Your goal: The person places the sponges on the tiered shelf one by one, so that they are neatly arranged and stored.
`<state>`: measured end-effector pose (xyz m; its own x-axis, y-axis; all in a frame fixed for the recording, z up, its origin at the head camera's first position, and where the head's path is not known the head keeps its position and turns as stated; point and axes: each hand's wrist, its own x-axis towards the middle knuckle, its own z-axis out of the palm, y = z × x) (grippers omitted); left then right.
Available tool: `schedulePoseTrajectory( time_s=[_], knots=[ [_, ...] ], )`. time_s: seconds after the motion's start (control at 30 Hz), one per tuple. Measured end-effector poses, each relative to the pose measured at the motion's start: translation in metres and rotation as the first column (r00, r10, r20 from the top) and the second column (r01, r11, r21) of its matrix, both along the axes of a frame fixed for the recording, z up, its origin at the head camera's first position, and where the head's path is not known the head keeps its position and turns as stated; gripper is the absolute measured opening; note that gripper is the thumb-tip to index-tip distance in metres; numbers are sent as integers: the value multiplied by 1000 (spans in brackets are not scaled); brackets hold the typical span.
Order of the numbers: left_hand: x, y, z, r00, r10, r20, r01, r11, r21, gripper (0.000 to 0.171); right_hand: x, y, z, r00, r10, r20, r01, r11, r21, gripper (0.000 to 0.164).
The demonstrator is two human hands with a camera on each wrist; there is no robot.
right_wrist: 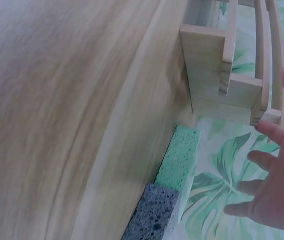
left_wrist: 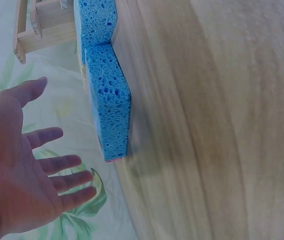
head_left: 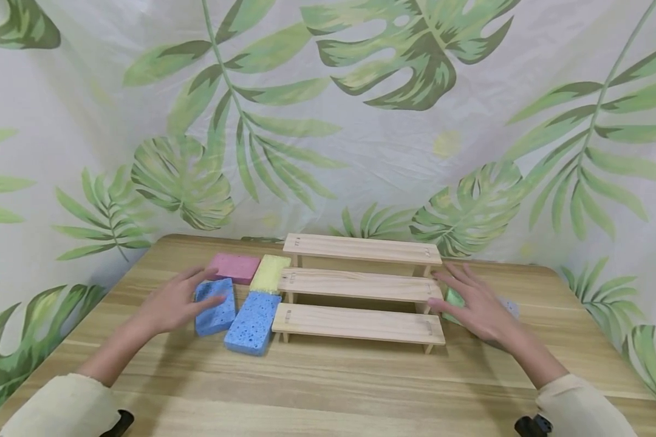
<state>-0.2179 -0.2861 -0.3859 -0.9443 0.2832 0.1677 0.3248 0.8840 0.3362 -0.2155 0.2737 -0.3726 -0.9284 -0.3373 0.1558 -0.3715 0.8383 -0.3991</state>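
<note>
A wooden three-step rack (head_left: 361, 320) stands on the table. To its left lie a pink sponge (head_left: 238, 268), a yellow sponge (head_left: 270, 274) and two blue sponges, one (head_left: 217, 317) on the outside and one (head_left: 252, 323) beside the rack. My left hand (head_left: 170, 301) hovers next to the outer blue sponge, fingers spread and holding nothing. At the rack's right end is my right hand (head_left: 478, 304), fingers extended and without anything in them; whether its fingertips touch the rack I cannot tell. Partly behind that hand lie a green sponge (right_wrist: 178, 155) and a dark grey sponge (right_wrist: 153, 212).
The wood-grain table (head_left: 328, 394) runs back to a leaf-printed cloth (head_left: 361, 152) hanging behind it. Bare tabletop shows in front of the rack. Black straps show at both sleeve cuffs.
</note>
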Motion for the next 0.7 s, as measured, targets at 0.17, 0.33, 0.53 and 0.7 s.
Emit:
schedulePoseTrajectory(
  time_s=[0.17, 0.33, 0.53, 0.7],
  knots=[
    [-4, -4, -5, 997, -72, 11, 71, 995, 74, 62, -1, -3, 2, 994, 36, 100, -26, 995, -100, 64],
    [-6, -8, -7, 995, -91, 49, 87, 992, 87, 70, -5, -6, 4, 991, 70, 115, -51, 986, -159, 60],
    [-5, -11, -9, 993, -88, 74, 85, 995, 50, 76, -10, -9, 6, 984, 89, 156, -54, 976, -211, 55],
    [-5, -14, -10, 998, -27, 65, 27, 1000, 4, 76, -12, -8, 7, 952, 131, 277, -47, 956, -289, 58]
  ],
)
